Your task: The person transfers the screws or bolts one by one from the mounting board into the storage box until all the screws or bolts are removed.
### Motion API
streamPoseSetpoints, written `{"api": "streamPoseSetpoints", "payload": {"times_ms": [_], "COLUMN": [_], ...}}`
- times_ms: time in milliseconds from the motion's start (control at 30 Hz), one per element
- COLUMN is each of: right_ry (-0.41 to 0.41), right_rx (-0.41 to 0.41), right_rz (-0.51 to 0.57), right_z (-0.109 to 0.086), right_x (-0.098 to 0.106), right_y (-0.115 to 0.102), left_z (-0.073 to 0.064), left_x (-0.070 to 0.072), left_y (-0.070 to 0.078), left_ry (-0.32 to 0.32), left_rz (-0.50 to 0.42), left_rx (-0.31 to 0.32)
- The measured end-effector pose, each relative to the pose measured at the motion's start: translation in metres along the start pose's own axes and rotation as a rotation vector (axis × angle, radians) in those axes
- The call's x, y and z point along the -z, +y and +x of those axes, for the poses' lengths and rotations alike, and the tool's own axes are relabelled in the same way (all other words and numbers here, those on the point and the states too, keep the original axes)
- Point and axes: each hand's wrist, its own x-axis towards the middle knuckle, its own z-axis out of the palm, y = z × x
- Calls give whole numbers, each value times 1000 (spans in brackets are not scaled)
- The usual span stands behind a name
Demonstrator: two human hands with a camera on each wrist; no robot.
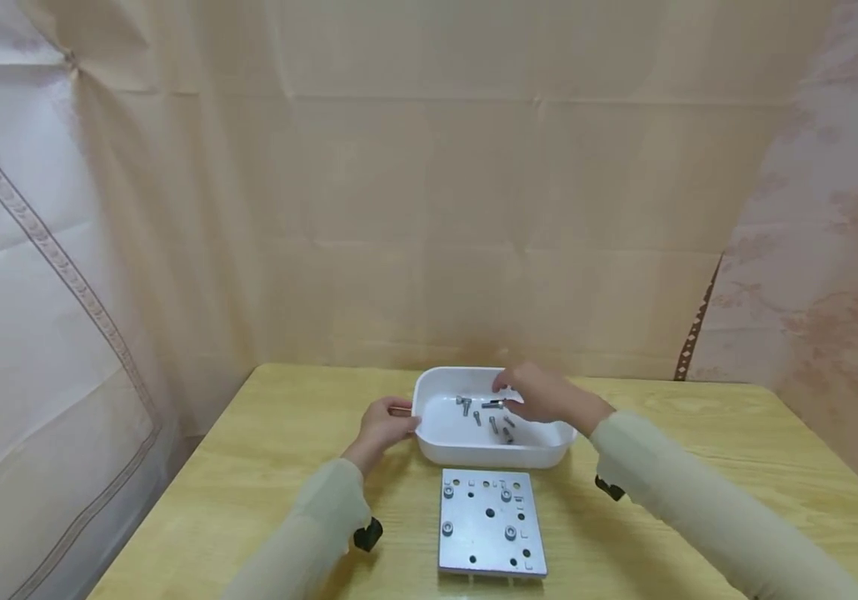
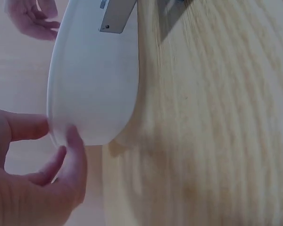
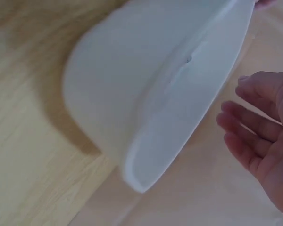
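Observation:
A white tray stands on the table with several metal socket-head screws scattered over its floor. At its left end, my left hand grips the rim between thumb and fingers; the left wrist view shows fingertips on the tray wall. My right hand hovers over the tray's right part, above the screws. In the right wrist view its fingers are loosely bent and apart from the rim, and nothing shows between them. Nearer than the tray lies a silver metal plate with holes and several screws seated in it.
The wooden table reaches out to both sides of the tray and plate. Behind the tray, a beige cloth hangs along the table's back edge, with patterned cloth at left and right.

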Motion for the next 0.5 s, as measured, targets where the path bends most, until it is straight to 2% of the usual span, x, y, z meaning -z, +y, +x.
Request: {"api": "streamPoseSetpoints", "payload": {"times_ms": [67, 167, 333, 500], "right_ry": [32, 66, 144, 297], "right_rx": [-17, -99, -251, -342], "right_rz": [-16, -14, 28, 48], "right_z": [-15, -38, -64, -79], "right_x": [-1, -2, -3, -11], "right_y": [-5, -13, -22, -30], "left_z": [-3, -7, -15, -28], "left_x": [1, 4, 13, 20], "left_y": [-1, -1, 3, 2], "left_ry": [7, 34, 56, 72], "left_rz": [89, 206, 306, 407], "left_rx": [-42, -115, -247, -397]}}
